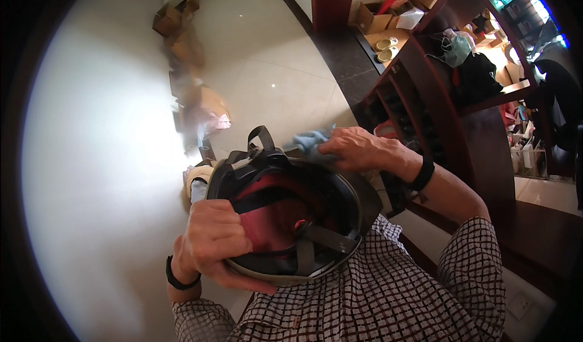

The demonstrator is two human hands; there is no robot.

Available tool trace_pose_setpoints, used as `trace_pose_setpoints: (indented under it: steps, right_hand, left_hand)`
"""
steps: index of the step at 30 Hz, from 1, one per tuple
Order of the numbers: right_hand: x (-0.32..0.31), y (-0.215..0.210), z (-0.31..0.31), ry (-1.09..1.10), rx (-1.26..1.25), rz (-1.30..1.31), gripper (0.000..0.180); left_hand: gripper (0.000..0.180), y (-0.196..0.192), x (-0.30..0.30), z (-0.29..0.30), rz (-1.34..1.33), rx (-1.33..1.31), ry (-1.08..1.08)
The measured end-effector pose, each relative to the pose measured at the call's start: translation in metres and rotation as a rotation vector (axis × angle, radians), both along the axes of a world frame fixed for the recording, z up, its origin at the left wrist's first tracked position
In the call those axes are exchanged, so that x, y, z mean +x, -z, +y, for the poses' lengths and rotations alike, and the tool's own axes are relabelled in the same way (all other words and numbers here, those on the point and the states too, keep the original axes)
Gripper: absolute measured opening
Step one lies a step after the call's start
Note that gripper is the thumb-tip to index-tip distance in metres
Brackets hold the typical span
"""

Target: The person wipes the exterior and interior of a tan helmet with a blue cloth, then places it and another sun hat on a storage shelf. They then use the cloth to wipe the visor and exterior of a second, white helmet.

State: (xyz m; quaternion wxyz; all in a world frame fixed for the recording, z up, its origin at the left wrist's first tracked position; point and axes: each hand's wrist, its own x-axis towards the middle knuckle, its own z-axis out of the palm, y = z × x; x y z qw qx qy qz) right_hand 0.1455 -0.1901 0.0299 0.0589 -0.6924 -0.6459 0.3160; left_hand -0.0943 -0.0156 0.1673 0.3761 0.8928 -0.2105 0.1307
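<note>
while held upside down against the person's checked shirt (388, 293), the helmet (285, 214) shows a rounded dark shell holding red padding and grey webbing straps. the left hand (212, 239) clamps its near rim, fingers curled inside. the right hand (358, 151) presses a crumpled blue cloth (310, 142) to the far rim. beyond lie a glossy pale tiled floor (121, 160), cardboard boxes (176, 14) and dark wooden shelves (437, 99).

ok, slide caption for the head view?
Left hand grips upturned dark helmet with red lining; right hand presses light blue cloth on its rim.
</note>
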Motion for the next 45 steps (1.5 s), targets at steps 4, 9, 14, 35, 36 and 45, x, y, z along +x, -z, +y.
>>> trace_pose_setpoints:
  steps: [4, 9, 14, 35, 36, 45]
  right_hand:
    - [0.005, 0.022, -0.041, -0.088, -0.180, 0.083, 0.024]
    - [0.006, 0.007, -0.046, 0.088, 0.127, 0.200, 0.021]
    - [-0.009, 0.020, -0.046, 0.153, 0.153, 0.165, 0.012]
    - [-0.017, -0.033, -0.102, -0.045, -0.123, 0.827, 0.021]
    - [-0.016, -0.040, -0.102, -0.073, -0.093, 0.840, 0.021]
    - [-0.013, -0.075, -0.100, -0.128, 0.053, 0.899, 0.017]
  left_hand:
    - [0.052, 0.003, -0.003, -0.003, -0.013, 0.051, 0.004]
    - [0.053, -0.003, -0.002, -0.006, -0.001, 0.046, 0.018]
    - [0.054, 0.001, 0.004, -0.007, -0.001, 0.026, 0.051]
    - [0.057, 0.003, 0.004, -0.010, -0.002, 0.031, 0.052]
    - [0.058, 0.002, 0.003, -0.011, 0.003, 0.034, 0.047]
    - [0.057, 0.001, 0.006, -0.010, 0.020, -0.004, 0.064]
